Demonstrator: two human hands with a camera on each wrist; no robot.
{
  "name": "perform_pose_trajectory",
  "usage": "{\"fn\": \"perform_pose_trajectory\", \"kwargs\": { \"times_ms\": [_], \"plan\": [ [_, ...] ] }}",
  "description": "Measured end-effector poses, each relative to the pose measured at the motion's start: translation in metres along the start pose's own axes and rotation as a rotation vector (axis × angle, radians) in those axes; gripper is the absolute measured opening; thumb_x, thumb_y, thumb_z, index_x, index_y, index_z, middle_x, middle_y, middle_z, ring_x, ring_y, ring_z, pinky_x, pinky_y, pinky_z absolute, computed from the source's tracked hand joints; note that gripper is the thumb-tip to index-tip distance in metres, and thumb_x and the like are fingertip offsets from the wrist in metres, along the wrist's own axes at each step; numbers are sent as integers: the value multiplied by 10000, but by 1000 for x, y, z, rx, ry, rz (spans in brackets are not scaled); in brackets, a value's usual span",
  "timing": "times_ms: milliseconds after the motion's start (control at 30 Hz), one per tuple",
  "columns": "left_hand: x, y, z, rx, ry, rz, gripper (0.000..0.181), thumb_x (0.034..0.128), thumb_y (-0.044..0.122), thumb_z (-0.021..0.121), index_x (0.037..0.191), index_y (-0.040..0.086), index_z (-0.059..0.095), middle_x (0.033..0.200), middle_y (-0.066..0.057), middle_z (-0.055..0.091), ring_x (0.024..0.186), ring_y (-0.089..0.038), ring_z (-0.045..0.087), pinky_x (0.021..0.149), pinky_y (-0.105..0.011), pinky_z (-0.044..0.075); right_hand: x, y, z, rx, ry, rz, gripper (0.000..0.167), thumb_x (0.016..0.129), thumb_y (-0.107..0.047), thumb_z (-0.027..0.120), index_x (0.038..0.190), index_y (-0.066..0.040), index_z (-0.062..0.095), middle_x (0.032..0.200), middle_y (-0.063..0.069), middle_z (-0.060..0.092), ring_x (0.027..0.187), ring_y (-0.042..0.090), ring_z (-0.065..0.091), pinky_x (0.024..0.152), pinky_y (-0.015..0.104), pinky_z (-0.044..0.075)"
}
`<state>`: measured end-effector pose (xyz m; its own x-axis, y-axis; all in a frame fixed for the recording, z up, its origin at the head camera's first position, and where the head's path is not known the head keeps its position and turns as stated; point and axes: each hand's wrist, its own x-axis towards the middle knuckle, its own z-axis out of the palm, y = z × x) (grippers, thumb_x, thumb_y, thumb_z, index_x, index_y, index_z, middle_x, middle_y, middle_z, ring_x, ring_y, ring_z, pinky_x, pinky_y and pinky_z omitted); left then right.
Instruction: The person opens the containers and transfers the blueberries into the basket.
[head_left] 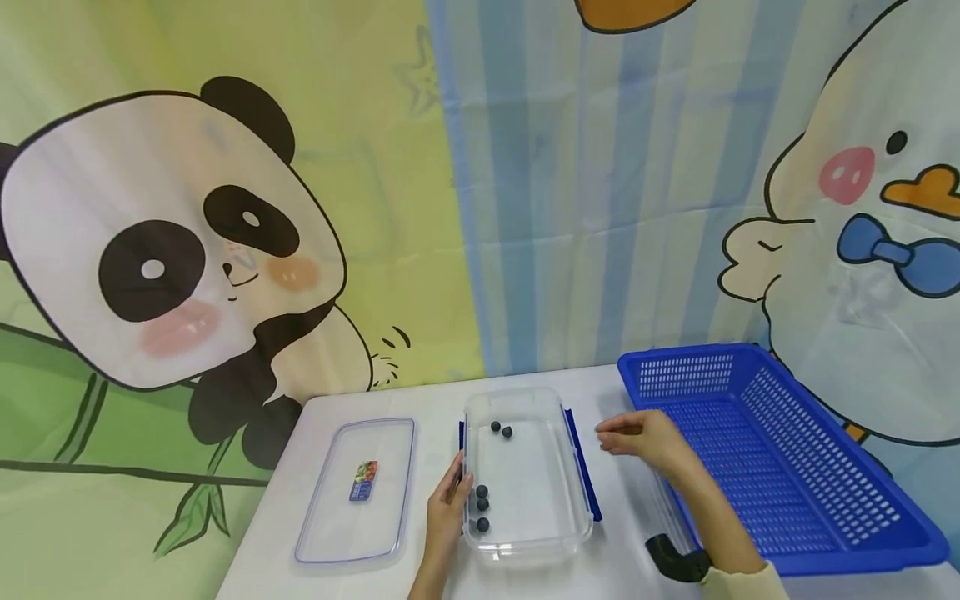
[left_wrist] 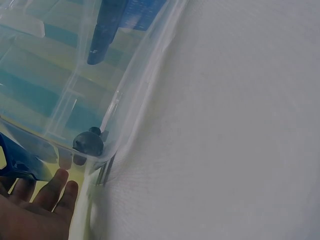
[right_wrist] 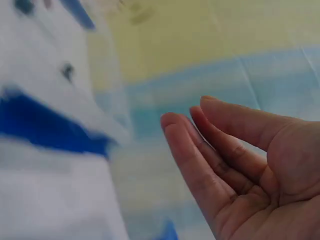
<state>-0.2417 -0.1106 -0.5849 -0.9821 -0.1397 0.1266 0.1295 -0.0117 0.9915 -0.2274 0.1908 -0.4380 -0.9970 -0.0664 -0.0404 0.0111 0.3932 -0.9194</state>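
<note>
A clear plastic container point(head_left: 532, 483) with blue side latches point(head_left: 583, 467) stands mid-table. Several small dark balls point(head_left: 483, 504) lie in it, some along the left wall and two point(head_left: 507, 432) near the far end. My left hand point(head_left: 444, 508) holds its left side, thumb at the rim; the left wrist view shows fingertips point(left_wrist: 61, 175) by the wall, below a blue latch point(left_wrist: 22, 157). To the container's right, my right hand point(head_left: 645, 440) hovers in the air. In the right wrist view, its thumb and fingers point(right_wrist: 180, 145) stand apart with nothing visible between them.
A clear lid point(head_left: 318, 525) with a colourful label point(head_left: 363, 481) lies left of the container. On the right sits a large blue perforated basket point(head_left: 810, 467), with a transparent edge point(head_left: 670, 512) beside it. A printed curtain point(head_left: 540, 183) hangs behind the white table point(head_left: 442, 408).
</note>
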Motion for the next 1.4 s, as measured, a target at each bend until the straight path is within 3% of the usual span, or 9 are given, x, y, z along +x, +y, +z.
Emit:
{"fn": "perform_pose_trajectory", "kwargs": {
  "times_ms": [200, 333, 500, 667, 867, 967, 1133, 1400],
  "plan": [
    [2, 0, -1, -23, -25, -14, 490, 894, 231, 616, 1341, 83, 478, 1389, -103, 426, 1298, -243, 347, 1028, -190, 285, 4, -3, 79, 140, -178, -69, 149, 806, -10, 682, 927, 77, 672, 826, 143, 680, 735, 238, 670, 683, 367, 579],
    [1, 1, -1, -16, -38, -23, 483, 908, 221, 598, 1346, 64, 467, 1391, -131, 415, 1299, -269, 340, 1045, -263, 288, 11, 0, 118, 180, -236, -41, 142, 792, 12, 687, 906, 96, 668, 792, 150, 680, 705, 246, 677, 661, 365, 582],
    [-5, 19, -2, -21, -51, -27, 465, 914, 166, 588, 1337, 17, 464, 1383, -176, 409, 1294, -298, 336, 1037, -235, 305, 21, 1, 149, 152, -277, 38, 100, 775, 69, 677, 863, 117, 672, 741, 148, 678, 657, 253, 676, 611, 335, 585],
    [-9, 29, -2, -22, -65, -36, 486, 916, 179, 585, 1345, 1, 443, 1387, -195, 391, 1291, -311, 334, 1027, -218, 307, 29, 1, 164, 97, -296, 113, 80, 748, 133, 665, 827, 129, 678, 702, 173, 671, 629, 268, 674, 591, 335, 584],
    [-3, 10, -3, -68, -64, -56, 492, 912, 202, 592, 1359, 57, 445, 1401, -170, 380, 1292, -289, 341, 1052, -305, 279, 34, 11, 175, 34, -323, 199, 81, 752, 144, 654, 812, 107, 693, 716, 182, 677, 642, 258, 678, 611, 330, 584],
    [0, 2, -3, -41, -56, -43, 502, 910, 244, 593, 1362, 80, 448, 1402, -154, 389, 1290, -283, 350, 1052, -303, 283, 36, 15, 177, -13, -328, 193, 69, 736, 133, 678, 791, 97, 702, 712, 168, 682, 643, 257, 679, 601, 319, 584],
    [1, -1, -4, -8, -50, -25, 519, 905, 289, 594, 1364, 96, 448, 1403, -134, 397, 1292, -279, 352, 1047, -265, 288, 39, 19, 182, -150, -318, 174, 69, 692, 88, 741, 724, 28, 727, 631, 75, 678, 604, 216, 675, 562, 270, 573],
    [-1, 1, -4, -21, -47, -36, 514, 910, 269, 592, 1366, 85, 445, 1405, -155, 386, 1296, -284, 341, 1050, -293, 277, 39, 18, 186, -190, -350, 200, 76, 687, 83, 749, 733, 28, 724, 631, 67, 675, 585, 158, 658, 581, 252, 567]
  ]
}}
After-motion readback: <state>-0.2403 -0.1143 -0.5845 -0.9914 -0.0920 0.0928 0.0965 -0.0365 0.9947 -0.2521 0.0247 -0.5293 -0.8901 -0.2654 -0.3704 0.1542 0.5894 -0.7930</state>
